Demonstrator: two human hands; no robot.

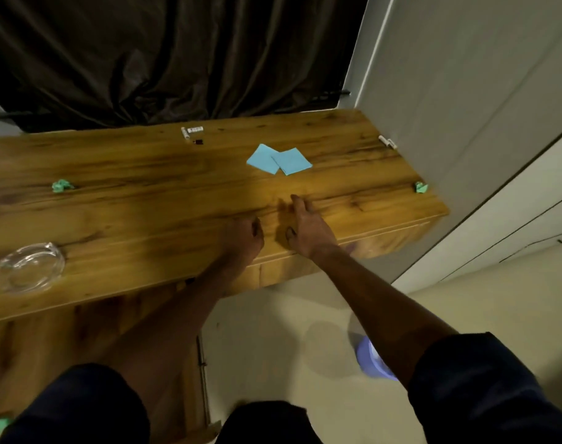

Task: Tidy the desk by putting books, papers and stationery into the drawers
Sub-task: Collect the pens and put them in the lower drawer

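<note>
Two light blue paper squares [279, 160] lie overlapping on the wooden desk [145, 200], right of centre. A white marker [185, 133] with small items beside it lies at the back edge, and another white marker [387, 142] sits at the far right edge. One crumpled green paper ball [61, 186] is on the left, another green ball [421, 187] on the right. My left hand [246, 237] is curled near the desk's front edge and holds nothing I can see. My right hand [307, 227] reaches over the desk with fingers extended toward the blue papers, short of them.
A clear glass ashtray [30, 267] stands at the front left of the desk. Dark curtains hang behind. A white wall and cabinet doors [497, 187] stand on the right. A blue object [374, 358] lies on the floor under my right arm. The drawer front [385, 241] is closed.
</note>
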